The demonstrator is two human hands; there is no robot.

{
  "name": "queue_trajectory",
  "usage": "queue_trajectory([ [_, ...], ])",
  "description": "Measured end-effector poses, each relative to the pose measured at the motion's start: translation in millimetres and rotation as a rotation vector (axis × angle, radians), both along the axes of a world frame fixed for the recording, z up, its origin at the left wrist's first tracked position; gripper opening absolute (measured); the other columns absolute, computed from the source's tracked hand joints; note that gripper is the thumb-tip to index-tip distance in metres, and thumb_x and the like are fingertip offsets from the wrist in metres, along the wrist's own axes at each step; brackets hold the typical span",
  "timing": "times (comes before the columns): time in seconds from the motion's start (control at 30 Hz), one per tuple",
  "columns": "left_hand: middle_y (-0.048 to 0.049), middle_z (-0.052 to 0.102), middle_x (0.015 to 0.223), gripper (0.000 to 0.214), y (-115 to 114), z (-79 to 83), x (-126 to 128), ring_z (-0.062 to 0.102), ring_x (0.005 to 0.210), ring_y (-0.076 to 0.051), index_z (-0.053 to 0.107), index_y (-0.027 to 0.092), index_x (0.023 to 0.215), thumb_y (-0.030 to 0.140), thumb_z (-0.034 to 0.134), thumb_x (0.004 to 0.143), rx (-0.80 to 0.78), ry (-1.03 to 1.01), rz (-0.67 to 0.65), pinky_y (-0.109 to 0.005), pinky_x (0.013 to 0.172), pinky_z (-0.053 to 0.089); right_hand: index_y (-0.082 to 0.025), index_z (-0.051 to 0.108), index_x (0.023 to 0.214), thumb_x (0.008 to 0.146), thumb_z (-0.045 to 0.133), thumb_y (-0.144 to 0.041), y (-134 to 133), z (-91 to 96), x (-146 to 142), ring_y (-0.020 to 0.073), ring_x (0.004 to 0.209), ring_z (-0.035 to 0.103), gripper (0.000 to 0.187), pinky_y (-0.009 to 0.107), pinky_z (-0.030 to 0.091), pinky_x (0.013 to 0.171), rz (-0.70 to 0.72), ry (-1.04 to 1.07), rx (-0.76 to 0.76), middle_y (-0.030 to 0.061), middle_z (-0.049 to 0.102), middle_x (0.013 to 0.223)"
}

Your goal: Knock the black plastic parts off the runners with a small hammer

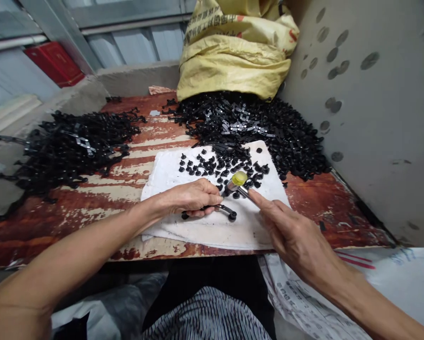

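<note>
My left hand (pixel 198 196) is closed around a black jointed link arm (pixel 228 211) with a round knob at its end, low over a white cloth (pixel 240 231). In my right hand (pixel 286 224) is the handle of a small mallet (pixel 239 178) with a metal head and a yellow face. The mallet head is just beyond the left fingertips; whether it touches anything there is hard to tell. Scattered over the cloth beyond both hands are many small black knobs (pixel 212 165).
A large heap of black link parts (pixel 240 118) spills from a yellow woven sack (pixel 233 66) at the back. Another pile of black link arms (pixel 66 151) lies at the left on the worn red tabletop (pixel 127 189). A spotted grey panel (pixel 368 123) stands at the right.
</note>
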State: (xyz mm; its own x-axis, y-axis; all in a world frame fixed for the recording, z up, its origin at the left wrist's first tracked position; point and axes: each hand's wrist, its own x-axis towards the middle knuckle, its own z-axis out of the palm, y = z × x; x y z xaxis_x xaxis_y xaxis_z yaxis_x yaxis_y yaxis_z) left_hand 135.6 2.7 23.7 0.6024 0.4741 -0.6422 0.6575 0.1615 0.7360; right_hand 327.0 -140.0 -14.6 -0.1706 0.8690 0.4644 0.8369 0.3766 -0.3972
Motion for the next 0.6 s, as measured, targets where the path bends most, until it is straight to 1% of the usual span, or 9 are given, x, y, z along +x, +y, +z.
queue_trajectory([
  [0.07,0.0053,0.037,0.033,0.041,0,-0.5,0,0.028,0.027,-0.005,0.050,0.017,0.052,0.019,0.048,0.094,0.007,-0.011,-0.011,-0.017,0.030,0.017,-0.027,0.035,0.154,0.095,0.043,-0.005,0,-0.9,0,0.0175,0.067,0.064,0.064,0.027,0.054,0.059,-0.030,0.069,0.060,0.0045,0.065,0.086],
  [0.13,0.0051,0.037,0.034,0.041,1,-1.1,-1,0.029,0.027,-0.005,0.049,0.018,0.052,0.019,0.049,0.093,0.018,-0.014,-0.023,-0.018,0.030,0.017,-0.028,0.032,0.156,0.094,0.042,-0.004,-1,-2.4,-1,0.0163,0.060,0.061,0.068,0.025,0.051,0.052,-0.041,0.050,0.092,0.0029,0.063,0.082],
  [0.2,0.0051,0.037,0.034,0.041,2,-2.2,-2,0.028,0.027,-0.005,0.048,0.018,0.052,0.021,0.049,0.093,0.039,-0.010,-0.028,-0.018,0.031,0.017,-0.029,0.034,0.155,0.093,0.041,-0.004,-3,-5.2,-1,0.0153,0.050,0.057,0.067,0.023,0.046,0.044,-0.024,-0.036,0.038,0.0012,0.061,0.076],
  [0.23,0.0052,0.037,0.033,0.041,2,-3.0,-2,0.028,0.027,-0.005,0.048,0.018,0.052,0.021,0.048,0.093,0.049,-0.007,-0.031,-0.018,0.031,0.017,-0.029,0.035,0.155,0.094,0.041,-0.005,-3,-7.1,-1,0.0153,0.050,0.057,0.066,0.023,0.046,0.044,-0.013,-0.048,0.017,0.0013,0.061,0.077],
  [0.33,0.0050,0.037,0.033,0.039,1,-6.6,-4,0.028,0.027,-0.006,0.049,0.019,0.053,0.022,0.048,0.092,0.060,-0.040,-0.042,-0.019,0.032,0.017,-0.029,0.032,0.156,0.094,0.043,-0.005,-4,-13.4,1,0.0166,0.066,0.067,0.068,0.025,0.054,0.059,-0.031,0.078,0.059,0.0044,0.067,0.088],
  [0.43,0.0051,0.039,0.034,0.035,-4,-9.1,-5,0.029,0.028,-0.007,0.049,0.019,0.054,0.023,0.051,0.089,0.074,-0.061,-0.049,-0.020,0.033,0.018,-0.027,0.053,0.144,0.093,0.045,-0.012,-1,-15.0,2,0.0177,0.067,0.068,0.053,0.025,0.054,0.059,-0.022,0.159,-0.029,0.0051,0.071,0.086],
  [0.5,0.0053,0.040,0.035,0.033,-4,-7.0,-9,0.031,0.029,-0.007,0.050,0.019,0.055,0.024,0.051,0.088,0.109,-0.067,-0.081,-0.020,0.034,0.021,-0.024,0.065,0.131,0.093,0.050,-0.025,3,-11.4,1,0.0176,0.061,0.066,0.041,0.026,0.053,0.054,-0.076,0.342,-0.141,0.0052,0.071,0.081],
  [0.57,0.0049,0.046,0.040,0.028,5,1.7,-22,0.036,0.032,-0.007,0.052,0.018,0.059,0.025,0.052,0.087,0.194,-0.055,-0.081,-0.020,0.036,0.025,-0.022,0.067,0.124,0.089,0.060,-0.041,5,-6.0,-1,0.0152,0.049,0.057,0.040,0.024,0.047,0.042,-0.178,0.695,-0.277,0.0026,0.066,0.072],
  [0.6,0.0042,0.050,0.045,0.024,14,9.6,-32,0.041,0.035,-0.008,0.054,0.018,0.063,0.026,0.053,0.086,0.264,-0.024,-0.041,-0.020,0.037,0.028,-0.021,0.067,0.120,0.085,0.066,-0.047,6,-3.7,-2,0.0130,0.044,0.051,0.043,0.022,0.042,0.036,-0.220,0.903,-0.360,-0.0002,0.062,0.067],
])
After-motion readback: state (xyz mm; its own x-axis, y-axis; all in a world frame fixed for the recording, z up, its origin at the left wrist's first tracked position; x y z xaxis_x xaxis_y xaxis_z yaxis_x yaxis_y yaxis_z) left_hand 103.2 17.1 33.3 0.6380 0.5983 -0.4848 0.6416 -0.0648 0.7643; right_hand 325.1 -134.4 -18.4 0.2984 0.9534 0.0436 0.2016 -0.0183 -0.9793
